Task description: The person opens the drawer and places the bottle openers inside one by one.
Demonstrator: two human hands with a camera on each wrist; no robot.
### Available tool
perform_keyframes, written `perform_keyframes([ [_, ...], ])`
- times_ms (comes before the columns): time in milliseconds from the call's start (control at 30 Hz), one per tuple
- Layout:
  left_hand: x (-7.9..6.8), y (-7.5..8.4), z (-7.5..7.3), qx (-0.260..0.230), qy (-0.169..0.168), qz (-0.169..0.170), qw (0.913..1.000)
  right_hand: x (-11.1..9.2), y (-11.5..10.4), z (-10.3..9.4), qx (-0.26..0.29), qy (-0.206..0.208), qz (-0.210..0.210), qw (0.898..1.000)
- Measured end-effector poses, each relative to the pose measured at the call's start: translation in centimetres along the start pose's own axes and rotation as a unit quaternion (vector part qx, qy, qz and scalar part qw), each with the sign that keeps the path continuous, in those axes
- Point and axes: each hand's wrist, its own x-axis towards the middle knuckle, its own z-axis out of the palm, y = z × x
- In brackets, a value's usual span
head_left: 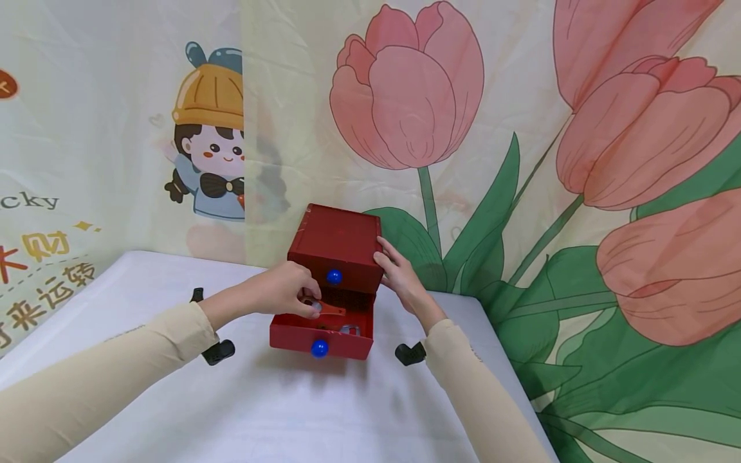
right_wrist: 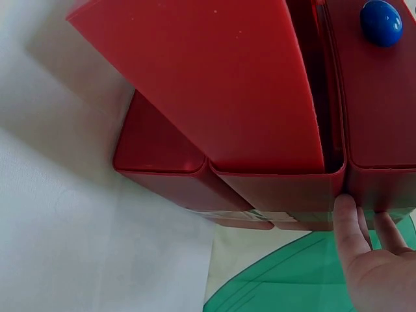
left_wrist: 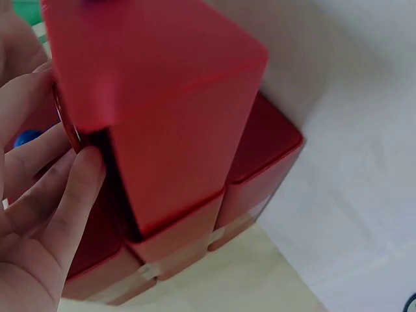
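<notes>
A red drawer cabinet (head_left: 341, 235) stands on the table, its upper drawer closed and a lower drawer (head_left: 289, 331) pulled out. Each front has a blue knob (head_left: 334, 276). My left hand (head_left: 292, 292) is over the open drawer, thumb and fingers pinching a small tool with an orange-red flat handle (head_left: 332, 310), a hole at its end; the hand covers much of it. A small silver metal piece (head_left: 350, 330) lies in the drawer. My right hand (head_left: 401, 276) rests against the cabinet's right side, its fingers (right_wrist: 351, 224) extended along the wall.
Black feet (head_left: 218, 352) and another black piece (head_left: 410, 354) stand on the white tablecloth (head_left: 231, 411) either side of the cabinet. Behind hangs a cloth backdrop (head_left: 301, 96) with tulips. Another closed red compartment (right_wrist: 159, 140) sits beneath the open drawer.
</notes>
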Motion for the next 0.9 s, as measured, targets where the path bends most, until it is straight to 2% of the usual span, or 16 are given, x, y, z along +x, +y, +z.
perform_keyframes([
  [167,0.2,0.0,1.0,0.000,-0.011,-0.012,0.9999,0.0,0.1,-0.1,-0.002,-0.001,-0.001,1.000],
  [500,0.5,-0.1,2.0,0.032,-0.045,0.002,0.9985,0.0,-0.1,0.0,-0.007,0.004,0.004,1.000],
  [667,0.4,-0.4,2.3,0.039,-0.048,0.009,0.9980,0.0,0.0,0.1,-0.008,0.006,0.004,1.000],
  [900,0.2,-0.6,2.5,0.022,-0.045,-0.009,0.9987,0.0,0.0,0.1,-0.005,0.006,0.002,1.000],
])
